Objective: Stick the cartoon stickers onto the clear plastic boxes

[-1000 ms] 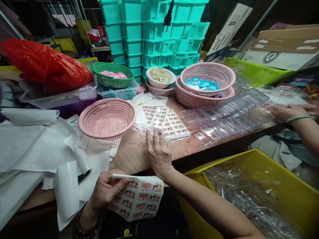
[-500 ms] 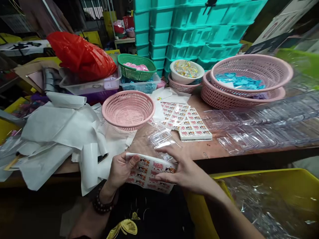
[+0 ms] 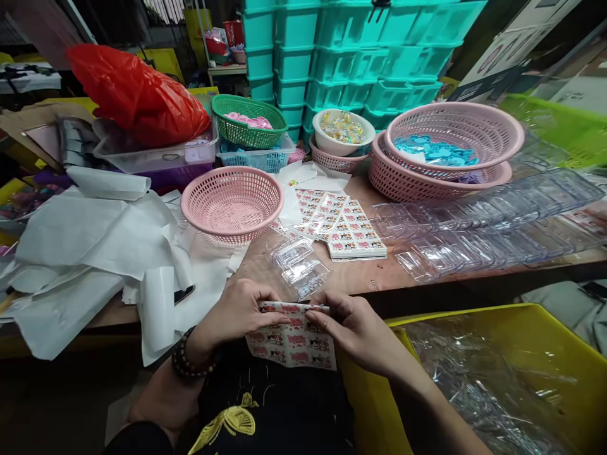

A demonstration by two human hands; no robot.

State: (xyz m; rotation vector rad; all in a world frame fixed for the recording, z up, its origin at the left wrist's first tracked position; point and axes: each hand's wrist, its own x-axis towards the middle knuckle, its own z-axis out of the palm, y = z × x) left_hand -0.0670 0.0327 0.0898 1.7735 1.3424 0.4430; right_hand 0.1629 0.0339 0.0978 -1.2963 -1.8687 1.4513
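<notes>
Between my two hands hangs a sticker sheet (image 3: pixel 296 347) printed with rows of small cats and pink motifs. My left hand (image 3: pixel 241 313) pinches its upper left edge, thumb on the printed face. At the upper right edge my right hand (image 3: pixel 353 325) pinches it too, thumb in front and fingers curled behind. The sheet's top edge looks folded over between them. Just beyond lies a clear plastic blister case (image 3: pixel 301 265) with small pieces at its near end. A stack of sticker sheets (image 3: pixel 358 237) rests behind it on the wooden table (image 3: pixel 258 272).
A pink basket (image 3: pixel 232 205) stands left of the stickers, beside crumpled white backing paper (image 3: pixel 95 246). Nested pink baskets (image 3: pixel 455 123) hold blue pieces at right. Rows of clear cases (image 3: pixel 493 246) line the right side. A yellow bin (image 3: pixel 535 316) with clear plastic sits below.
My right hand has closed from an open reach onto the sheet's upper edge. My left hand has shifted right along it, and the top edge has bent over. The view has shifted slightly.
</notes>
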